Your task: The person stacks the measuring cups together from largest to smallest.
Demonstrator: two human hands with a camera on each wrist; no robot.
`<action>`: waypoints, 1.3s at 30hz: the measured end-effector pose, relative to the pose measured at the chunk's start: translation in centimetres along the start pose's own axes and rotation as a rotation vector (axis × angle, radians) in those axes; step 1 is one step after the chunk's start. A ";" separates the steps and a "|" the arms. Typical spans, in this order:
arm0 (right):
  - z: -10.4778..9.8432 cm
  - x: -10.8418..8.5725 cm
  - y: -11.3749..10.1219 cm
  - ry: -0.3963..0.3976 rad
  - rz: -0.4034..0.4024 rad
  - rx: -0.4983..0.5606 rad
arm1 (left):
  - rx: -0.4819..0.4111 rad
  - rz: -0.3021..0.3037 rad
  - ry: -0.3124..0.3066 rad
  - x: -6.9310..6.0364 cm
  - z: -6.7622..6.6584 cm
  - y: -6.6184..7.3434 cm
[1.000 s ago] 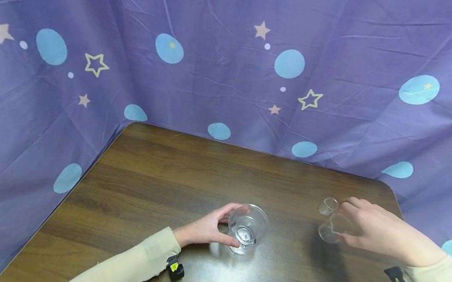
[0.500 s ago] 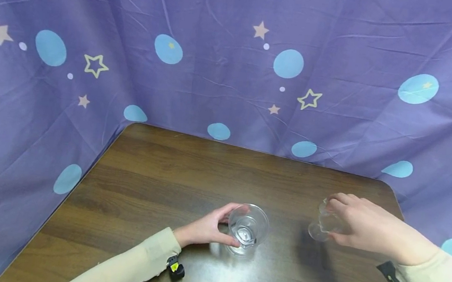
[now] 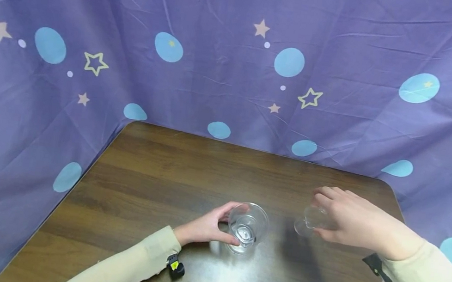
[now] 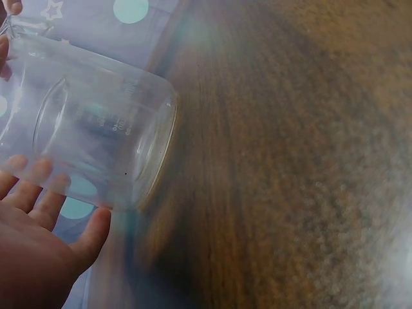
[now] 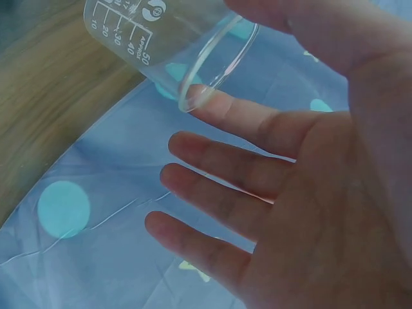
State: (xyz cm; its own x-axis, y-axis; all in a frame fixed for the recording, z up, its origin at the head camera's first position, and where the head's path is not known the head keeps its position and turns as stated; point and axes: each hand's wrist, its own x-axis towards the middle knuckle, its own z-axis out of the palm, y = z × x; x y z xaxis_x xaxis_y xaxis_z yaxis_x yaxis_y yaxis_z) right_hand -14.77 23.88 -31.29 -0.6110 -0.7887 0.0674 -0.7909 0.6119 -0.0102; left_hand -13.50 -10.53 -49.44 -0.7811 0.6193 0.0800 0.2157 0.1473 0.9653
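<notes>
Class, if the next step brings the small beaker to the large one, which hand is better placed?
Probably the right hand: it pinches the small beaker near its rim, to the right of the large beaker. The left hand is occupied gripping the large one.

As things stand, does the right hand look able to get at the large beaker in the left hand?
Likely yes for reaching: the table between the right hand and the large beaker shows no obstacle. Gripping it would probably mean releasing the pinched small beaker first.
</notes>
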 end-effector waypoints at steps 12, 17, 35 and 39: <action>-0.6 2.1 -1.6 0.006 -0.053 -0.003 | 0.020 -0.006 -0.001 0.0 -0.1 -0.1; -0.7 2.9 -2.3 -0.003 -0.060 -0.013 | 0.020 -0.011 -0.005 -0.1 -0.1 -0.1; -1.3 5.8 -4.3 -0.019 -0.142 -0.034 | 0.003 -0.007 -0.010 0.1 -0.1 -0.1; -1.1 6.4 -4.6 -0.023 -0.156 -0.031 | -0.005 -0.005 -0.012 0.1 -0.1 -0.1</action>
State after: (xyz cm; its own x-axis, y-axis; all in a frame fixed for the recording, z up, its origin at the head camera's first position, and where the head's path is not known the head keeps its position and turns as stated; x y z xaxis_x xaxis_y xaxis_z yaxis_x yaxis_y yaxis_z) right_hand -15.01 16.03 -29.73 -0.4817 -0.8753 0.0427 -0.8751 0.4830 0.0295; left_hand -13.70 -10.54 -49.49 -0.7752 0.6276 0.0723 0.2087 0.1464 0.9670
